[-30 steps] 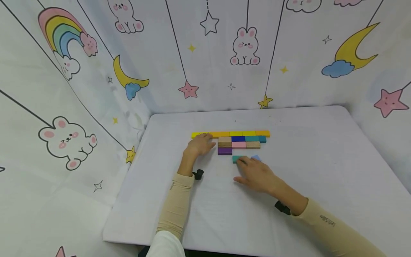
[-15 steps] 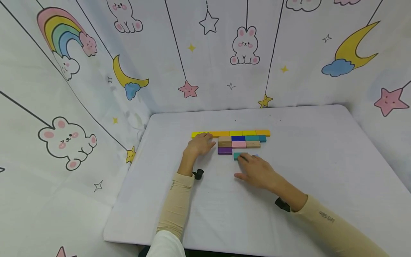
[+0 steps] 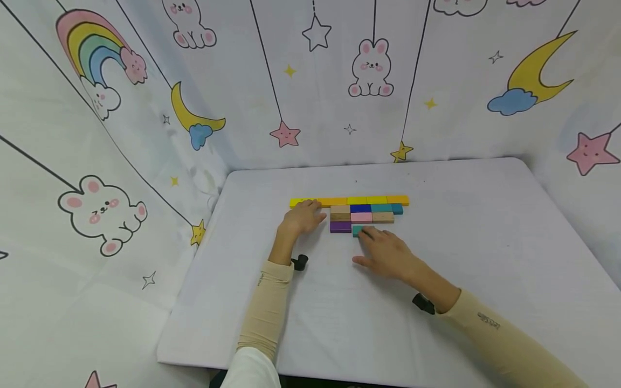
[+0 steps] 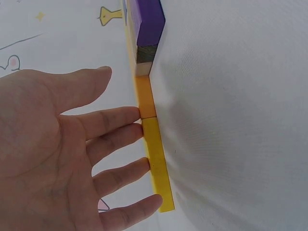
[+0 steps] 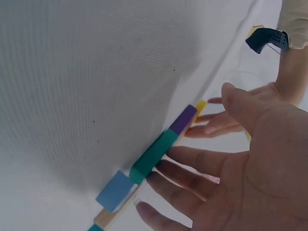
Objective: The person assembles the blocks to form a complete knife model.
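Note:
My left hand touches the left end of a long row of yellow and orange blocks, its fingertips spread along the yellow block in the left wrist view. My right hand has its extended fingers against a green block, beside a purple block. A light blue block sits just past the green one in the right wrist view; the hand hides it from the head view. Behind them lie pink, wood-coloured, dark blue and teal blocks in rows.
A white cloth covers the table. A curtain printed with rabbits, stars and moons stands behind and at the sides. Small black wrist cameras are strapped at both wrists.
My right hand has moved away from me, and the green block has slid with it up to the rows, close beside the purple block. The left hand has stayed in place.

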Demonstrator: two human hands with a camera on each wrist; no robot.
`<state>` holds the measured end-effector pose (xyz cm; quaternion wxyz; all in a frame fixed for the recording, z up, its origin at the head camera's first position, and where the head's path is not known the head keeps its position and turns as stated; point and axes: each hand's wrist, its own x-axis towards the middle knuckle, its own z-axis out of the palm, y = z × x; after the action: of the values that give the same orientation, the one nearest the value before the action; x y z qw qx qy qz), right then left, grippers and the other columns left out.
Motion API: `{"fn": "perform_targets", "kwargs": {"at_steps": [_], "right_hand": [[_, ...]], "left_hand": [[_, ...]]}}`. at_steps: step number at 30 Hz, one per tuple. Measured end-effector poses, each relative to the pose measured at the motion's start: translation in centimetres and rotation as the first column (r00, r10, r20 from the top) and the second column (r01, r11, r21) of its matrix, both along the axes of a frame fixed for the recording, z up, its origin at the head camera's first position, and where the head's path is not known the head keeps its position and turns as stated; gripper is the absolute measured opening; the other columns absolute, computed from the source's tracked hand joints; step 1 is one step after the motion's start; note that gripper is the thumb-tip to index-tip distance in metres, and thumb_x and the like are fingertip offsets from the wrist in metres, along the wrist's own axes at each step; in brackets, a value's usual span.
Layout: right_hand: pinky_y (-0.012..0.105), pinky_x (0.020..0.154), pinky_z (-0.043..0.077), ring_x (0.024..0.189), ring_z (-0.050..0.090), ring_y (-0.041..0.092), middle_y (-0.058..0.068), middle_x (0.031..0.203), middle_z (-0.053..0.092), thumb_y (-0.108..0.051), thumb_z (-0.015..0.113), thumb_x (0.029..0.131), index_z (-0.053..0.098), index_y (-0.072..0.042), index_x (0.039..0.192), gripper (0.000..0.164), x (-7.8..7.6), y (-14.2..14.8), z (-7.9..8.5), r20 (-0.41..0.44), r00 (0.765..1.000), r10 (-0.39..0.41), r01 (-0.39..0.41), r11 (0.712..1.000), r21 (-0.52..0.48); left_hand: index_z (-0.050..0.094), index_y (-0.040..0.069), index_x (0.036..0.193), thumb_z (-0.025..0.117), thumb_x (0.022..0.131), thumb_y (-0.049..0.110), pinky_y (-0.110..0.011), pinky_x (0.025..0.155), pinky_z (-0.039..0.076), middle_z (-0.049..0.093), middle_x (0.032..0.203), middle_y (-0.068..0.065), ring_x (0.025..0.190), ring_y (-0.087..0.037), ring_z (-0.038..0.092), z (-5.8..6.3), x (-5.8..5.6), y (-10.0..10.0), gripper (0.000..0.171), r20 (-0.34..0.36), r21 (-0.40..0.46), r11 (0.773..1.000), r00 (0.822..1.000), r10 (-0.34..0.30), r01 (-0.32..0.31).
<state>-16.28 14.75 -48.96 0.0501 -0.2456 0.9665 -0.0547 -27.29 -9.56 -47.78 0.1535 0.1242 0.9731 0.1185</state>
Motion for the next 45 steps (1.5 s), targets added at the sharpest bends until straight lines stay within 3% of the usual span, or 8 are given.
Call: {"fn": "perform_targets", "kwargs": {"at_steps": [20, 32, 45], "right_hand": [[0.063, 0.116, 0.039, 0.146, 0.044, 0.038, 0.022, 0.158, 0.046, -0.058, 0.067, 0.097, 0.049, -0.001, 0.153, 0.082, -0.62, -0.52, -0.41, 0.047, 0.997, -0.053, 0.053, 0.999, 0.004], [0.064, 0.115, 0.039, 0.145, 0.045, 0.038, 0.022, 0.157, 0.047, -0.056, 0.067, 0.098, 0.052, 0.001, 0.15, 0.079, -0.37, -0.39, -0.75, 0.023, 0.999, -0.045, 0.046, 0.999, -0.014], [0.064, 0.115, 0.039, 0.146, 0.043, 0.038, 0.022, 0.159, 0.045, -0.055, 0.069, 0.097, 0.051, -0.001, 0.152, 0.079, -0.85, -0.58, -0.71, 0.004, 0.999, -0.044, 0.044, 0.999, -0.029]], "left_hand": [[0.048, 0.015, 0.157, 0.047, 0.111, 0.044, -0.056, 0.12, 0.036, 0.038, 0.166, -0.009, 0.154, -0.032, 0.034, -0.23, 0.24, -0.11, 0.054, 0.004, 0.027, 1.0, 1.0, -0.008, 0.008], [0.048, 0.015, 0.156, 0.047, 0.111, 0.044, -0.052, 0.12, 0.037, 0.04, 0.165, -0.008, 0.153, -0.03, 0.036, -0.91, 0.28, 0.08, 0.053, -0.012, -0.007, 1.0, 1.0, -0.015, 0.015], [0.048, 0.015, 0.157, 0.047, 0.111, 0.044, -0.054, 0.12, 0.038, 0.04, 0.166, -0.008, 0.153, -0.031, 0.036, -0.31, 0.17, -0.14, 0.054, -0.027, 0.008, 1.0, 1.0, -0.006, 0.007]]}}
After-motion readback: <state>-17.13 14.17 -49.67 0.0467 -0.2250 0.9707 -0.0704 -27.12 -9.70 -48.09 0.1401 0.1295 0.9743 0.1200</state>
